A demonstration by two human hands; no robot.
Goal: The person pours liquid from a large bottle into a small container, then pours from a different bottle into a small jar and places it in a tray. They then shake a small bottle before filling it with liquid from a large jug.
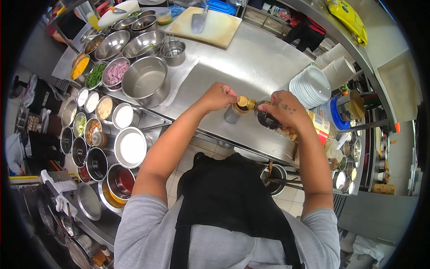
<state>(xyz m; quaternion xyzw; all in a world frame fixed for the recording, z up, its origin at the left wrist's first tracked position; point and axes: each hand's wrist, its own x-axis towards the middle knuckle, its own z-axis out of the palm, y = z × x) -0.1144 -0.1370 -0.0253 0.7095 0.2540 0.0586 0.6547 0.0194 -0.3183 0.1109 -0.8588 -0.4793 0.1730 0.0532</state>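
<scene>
My right hand is closed around a dark bottle with a gold neck, tilted toward my left. At its end is a round gold cap; the thumb and fingertips of my left hand are pinched together at its edge. Just below stands a small clear jar on the steel counter. My right hand covers part of the bottle, so its full shape is hidden.
Metal bowls, including a large deep pot and a bowl of sliced red onion, stand to the left. A cutting board carries a spatula. Stacked white plates are at right, under a shelf. Other people are at the edges.
</scene>
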